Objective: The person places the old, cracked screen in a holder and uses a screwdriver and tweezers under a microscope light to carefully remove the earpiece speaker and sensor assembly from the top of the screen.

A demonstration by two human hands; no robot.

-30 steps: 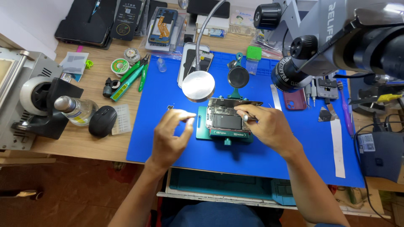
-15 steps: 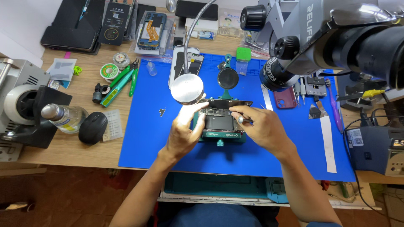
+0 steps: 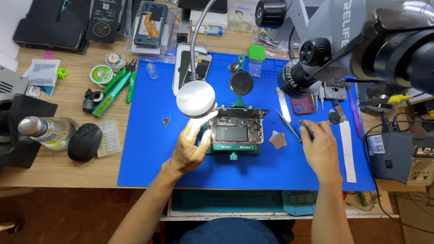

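At the bottom of the frame both forearms reach up over the blue mat (image 3: 149,158) that covers the middle of the table (image 3: 58,167). The left hand (image 3: 190,147) rests against the left side of the opened phone (image 3: 236,131), fingers loosely curled and thumb up by its top corner, seemingly to steady it. The phone sits clamped in a green holder (image 3: 233,148), insides up, just left of centre, which keeps it from sliding on the mat. The right hand (image 3: 320,147), right of centre, pinches a thin dark tool (image 3: 305,128) between closed fingers, tip pointing up and left, clear of the phone. Beside it lie tweezers (image 3: 288,125) and a small metal pick (image 3: 278,139), within easy reach.

Farther up, a round lamp head (image 3: 195,99) on a gooseneck hangs right over the phone's upper left corner, and a microscope (image 3: 361,40) fills the upper right. At the left edge a bottle (image 3: 47,130) lies on its side next to a black mouse (image 3: 84,142); whether it holds anything I can't tell. A solder reel (image 3: 101,74) and green-handled cutters (image 3: 118,84) sit beyond.
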